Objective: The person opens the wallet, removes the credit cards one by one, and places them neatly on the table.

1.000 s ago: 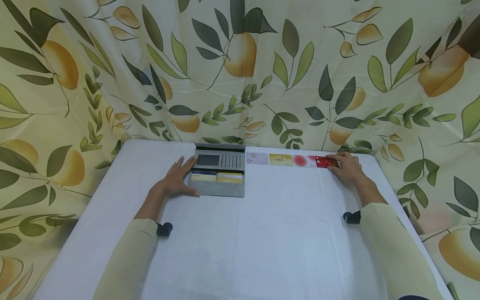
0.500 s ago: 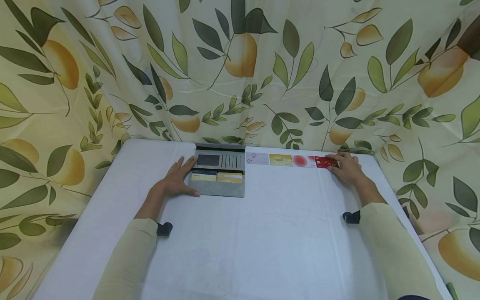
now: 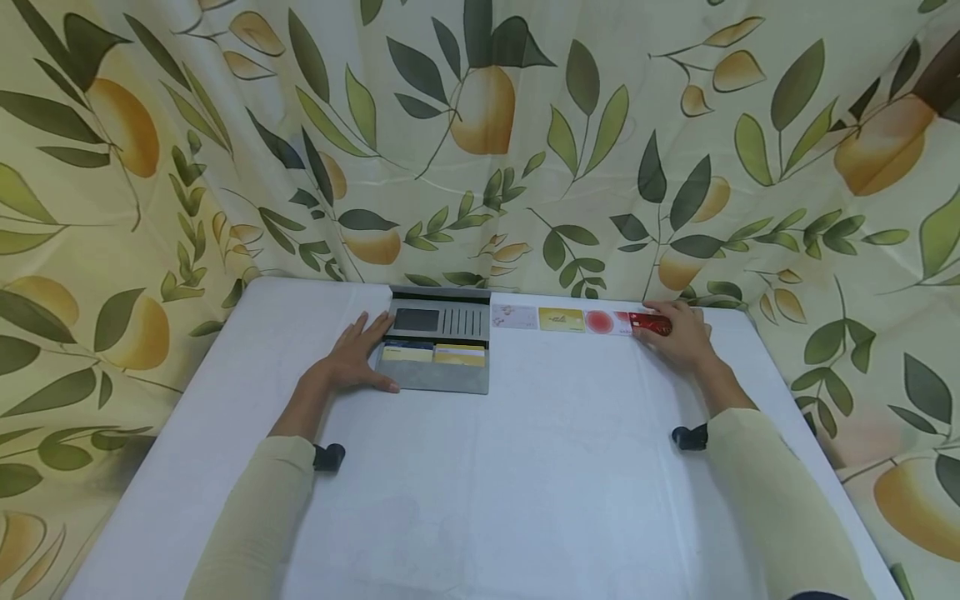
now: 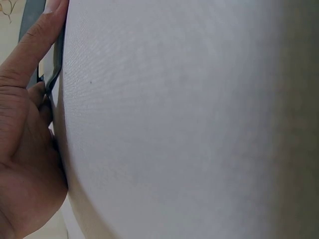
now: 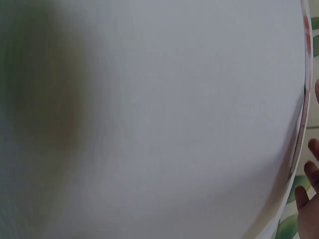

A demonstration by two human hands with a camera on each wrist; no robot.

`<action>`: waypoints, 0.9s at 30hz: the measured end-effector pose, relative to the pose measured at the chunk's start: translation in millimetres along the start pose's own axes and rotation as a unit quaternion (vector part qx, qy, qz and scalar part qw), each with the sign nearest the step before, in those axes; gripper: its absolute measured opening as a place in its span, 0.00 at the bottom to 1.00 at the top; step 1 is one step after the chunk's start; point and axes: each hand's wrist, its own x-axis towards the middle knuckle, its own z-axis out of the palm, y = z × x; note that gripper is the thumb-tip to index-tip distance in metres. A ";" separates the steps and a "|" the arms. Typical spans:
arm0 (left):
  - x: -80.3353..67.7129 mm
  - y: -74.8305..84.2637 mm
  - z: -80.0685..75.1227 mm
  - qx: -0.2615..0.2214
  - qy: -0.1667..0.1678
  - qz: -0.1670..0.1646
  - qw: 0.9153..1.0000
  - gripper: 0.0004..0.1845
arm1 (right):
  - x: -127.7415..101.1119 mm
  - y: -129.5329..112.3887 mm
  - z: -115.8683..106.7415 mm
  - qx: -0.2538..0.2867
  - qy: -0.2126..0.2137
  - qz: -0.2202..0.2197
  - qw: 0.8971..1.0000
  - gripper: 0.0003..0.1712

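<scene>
An opened grey card wallet (image 3: pixel 435 379) lies flat near the far table edge, with cards (image 3: pixel 459 355) in its lower pockets. My left hand (image 3: pixel 345 358) is spread at its left side, fingertips along the upper edge and thumb at the lower left corner. In the left wrist view the thumb lies along the wallet's edge (image 4: pixel 59 55). To the right, my right hand (image 3: pixel 684 335) pinches a red card (image 3: pixel 651 323) between thumb and fingers, covering its right end. The right wrist view catches only some fingertips (image 5: pixel 301 196) at its right border.
Left of the red card, a pale floral card (image 3: pixel 514 317), a yellow card (image 3: pixel 561 320) and a white card with a pink circle (image 3: pixel 600 322) lie in a row. A white cloth covers the table (image 3: pixel 480 483). A fruit-print curtain (image 3: pixel 570 183) hangs right behind it.
My right hand has shifted slightly left over the red card, its thumb now at the card's lower left part. The left hand and wallet stay in place.
</scene>
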 end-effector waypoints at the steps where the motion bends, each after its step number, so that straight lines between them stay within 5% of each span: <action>1: -0.4 0.6 0.0 0.000 0.000 0.001 1.000 0.76 | 0.2 -2.5 1.3 0.000 0.006 -0.003 1.000 0.39; 27: 3.5 -3.8 2.9 0.008 -0.002 0.003 1.000 0.75 | 2.9 -79.5 44.9 0.022 -0.001 -0.081 0.996 0.44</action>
